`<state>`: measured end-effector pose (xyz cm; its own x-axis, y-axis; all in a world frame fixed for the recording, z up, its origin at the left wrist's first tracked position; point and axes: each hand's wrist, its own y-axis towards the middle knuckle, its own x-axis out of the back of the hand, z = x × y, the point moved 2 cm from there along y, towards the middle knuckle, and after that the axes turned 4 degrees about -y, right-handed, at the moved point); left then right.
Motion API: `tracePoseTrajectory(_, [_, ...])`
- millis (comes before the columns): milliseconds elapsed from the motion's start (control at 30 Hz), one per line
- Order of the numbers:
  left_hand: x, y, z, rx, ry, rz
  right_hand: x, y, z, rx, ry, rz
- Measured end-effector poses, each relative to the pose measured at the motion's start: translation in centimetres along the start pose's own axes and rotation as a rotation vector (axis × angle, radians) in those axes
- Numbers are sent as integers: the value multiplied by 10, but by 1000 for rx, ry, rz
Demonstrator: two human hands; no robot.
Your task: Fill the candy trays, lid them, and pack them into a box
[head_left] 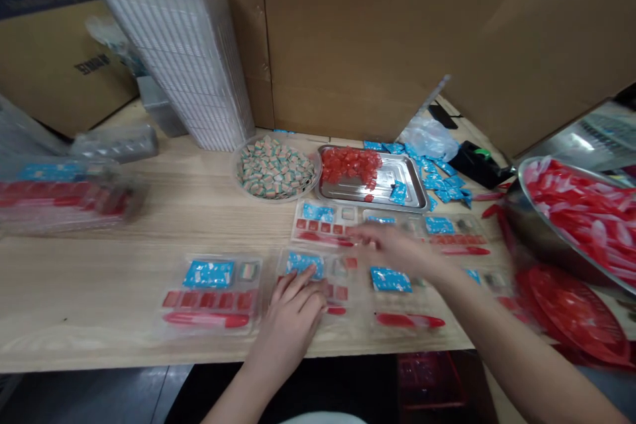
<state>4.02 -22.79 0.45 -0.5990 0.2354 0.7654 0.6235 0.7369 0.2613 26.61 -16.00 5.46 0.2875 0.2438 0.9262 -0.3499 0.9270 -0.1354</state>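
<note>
My left hand [297, 301] lies with stretched fingers over the front middle clear plastic tray [284, 262], partly covering a blue printed packet [305, 265] and red squares in its slots. Motion smears my right hand [385, 243], which reaches over the back row beside another filled tray [297, 228]; what its fingers hold, if anything, is unclear. To the left sits a tray with a blue packet [209, 273], a wrapped striped piece [248, 271], red squares [209, 299] and a red stick-like item [206, 320]. Under my right forearm, one front tray shows a blue packet [391, 279] and a red stick-like item [410, 320].
Behind stand a round tub of striped pieces [278, 169] and a metal tray [392, 179] with red squares. Loose blue packets [442, 182] lie beside it. A steel bowl [536, 225] and red basket [571, 318] are right; stacked trays [183, 59] and packed trays [64, 192] left.
</note>
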Motion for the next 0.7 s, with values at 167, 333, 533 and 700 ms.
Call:
tracePoseTrajectory(167, [0,2,0,23,-15,5,22,51,-78,-220,-8,-199])
tracePoseTrajectory(333, [7,1,-7,33,-82,-20,19,51,-74,-203,168,-240])
tracePoseTrajectory(533, [16,29,-21,453,-891,-278,10,-8,11,-43,928,-270])
tracePoseTrajectory(700, [11,56,-26,746,-1557,-304,-6,-34,55,-43,847,-381])
